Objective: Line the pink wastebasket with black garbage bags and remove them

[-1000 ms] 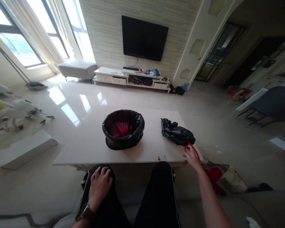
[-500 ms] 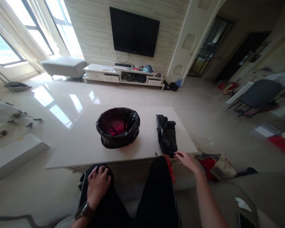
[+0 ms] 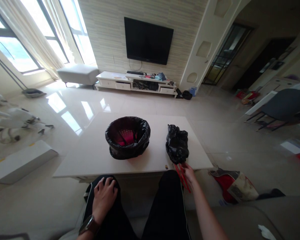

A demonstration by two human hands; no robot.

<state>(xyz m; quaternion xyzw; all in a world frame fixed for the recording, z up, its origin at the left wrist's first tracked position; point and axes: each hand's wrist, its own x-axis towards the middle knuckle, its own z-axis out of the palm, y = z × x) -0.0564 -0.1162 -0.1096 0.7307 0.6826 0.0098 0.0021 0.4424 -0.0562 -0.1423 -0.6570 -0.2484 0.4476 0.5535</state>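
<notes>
My left hand (image 3: 105, 192) rests on my left knee, fingers spread, holding nothing. My right hand (image 3: 188, 171) is at the near end of a bunched black garbage bag (image 3: 177, 145), its fingertips partly hidden under the plastic and closed on it. Red drawstrings (image 3: 184, 178) hang from that end of the bag, over the table's front edge and beside the hand. Left of the bag stands a pinkish-red wastebasket (image 3: 125, 139) with holes in its wall. A black liner (image 3: 126, 153) is folded outward over its rim. Both stand on a white coffee table (image 3: 82, 155).
A small brownish item (image 3: 166, 167) lies at the table's front edge. On the floor are a long white box (image 3: 25, 163) at left and a red and beige bag (image 3: 236, 186) at right. A TV cabinet (image 3: 112, 81) stands along the far wall.
My right hand has moved in from the bag's right corner to its near end beside the drawstrings. The bag looks shorter and more bunched. My left hand stays on the knee; the view has shifted slightly.
</notes>
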